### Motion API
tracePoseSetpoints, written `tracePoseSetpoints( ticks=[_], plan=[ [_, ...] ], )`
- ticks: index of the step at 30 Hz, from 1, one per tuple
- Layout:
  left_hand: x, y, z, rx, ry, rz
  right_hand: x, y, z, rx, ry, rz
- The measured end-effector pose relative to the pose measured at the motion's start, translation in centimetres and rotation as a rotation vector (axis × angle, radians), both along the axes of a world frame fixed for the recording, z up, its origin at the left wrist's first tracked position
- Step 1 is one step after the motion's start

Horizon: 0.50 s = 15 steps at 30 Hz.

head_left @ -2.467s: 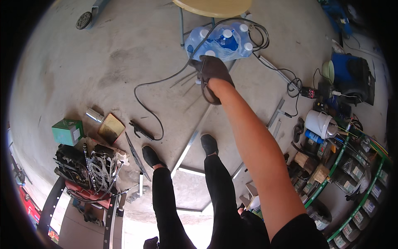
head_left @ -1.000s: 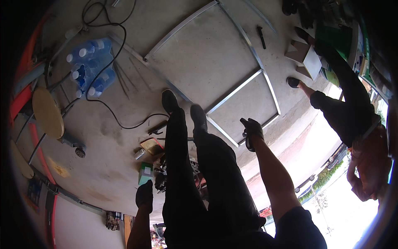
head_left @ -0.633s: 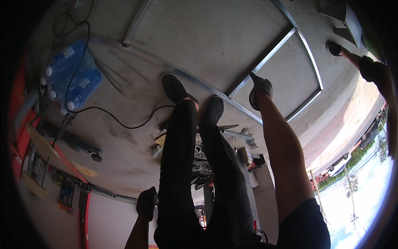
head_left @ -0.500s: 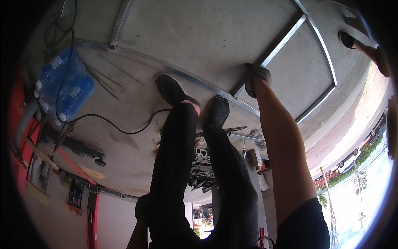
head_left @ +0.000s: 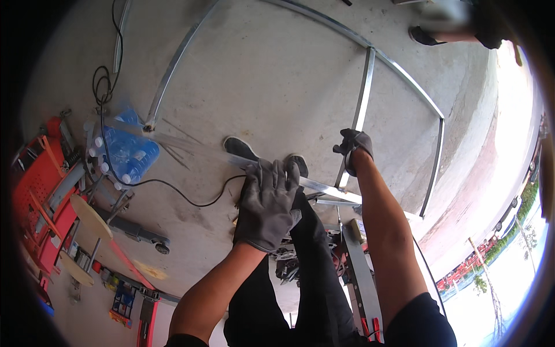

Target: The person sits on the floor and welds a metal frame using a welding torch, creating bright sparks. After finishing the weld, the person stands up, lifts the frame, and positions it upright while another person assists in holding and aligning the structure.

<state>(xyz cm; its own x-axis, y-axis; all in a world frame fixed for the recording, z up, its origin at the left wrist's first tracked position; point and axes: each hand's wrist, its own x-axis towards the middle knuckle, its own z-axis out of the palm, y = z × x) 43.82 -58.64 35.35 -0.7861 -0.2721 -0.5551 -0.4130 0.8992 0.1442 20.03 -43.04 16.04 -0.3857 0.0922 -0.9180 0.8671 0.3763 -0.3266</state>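
Observation:
A large frame of silver square metal tubing point(head_left: 364, 87) lies across the concrete in front of my feet, its near bar blurred on the left. My right hand point(head_left: 357, 149), in a dark grey glove, is closed round the frame's crossbar close to its near end. My left hand point(head_left: 269, 202), gloved in grey too, is held out palm down over my legs with fingers stretched. Its fingertips overlap the near bar; whether they touch it I cannot tell. My dark shoes point(head_left: 240, 147) stand just beyond that bar.
Left of the frame's corner sits a pack of blue-labelled bottles point(head_left: 136, 153), with a black cable point(head_left: 173, 199) running past it. Red metal equipment point(head_left: 40, 202) stands at the far left. Metal engine parts point(head_left: 289, 269) are beneath me. Another person's foot point(head_left: 425, 36) is at upper right.
My left hand has come up from beside my leg to above the near bar, fingers stretched. The view has shifted, and the frame sits at a different angle with my right hand still at its crossbar.

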Motion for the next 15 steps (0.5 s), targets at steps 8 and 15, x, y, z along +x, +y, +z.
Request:
tracePoseSetpoints(
  ticks=[8,15],
  plan=[
    [-5.9,2.7,0.8,0.161,-0.027,-0.196,-1.6,-0.5,13.9,0.117,-0.232,0.159],
    [-12.9,1.4,7.8,0.28,-0.059,-0.378,-4.9,12.8,34.9,-0.078,0.297,0.179]
  ],
)
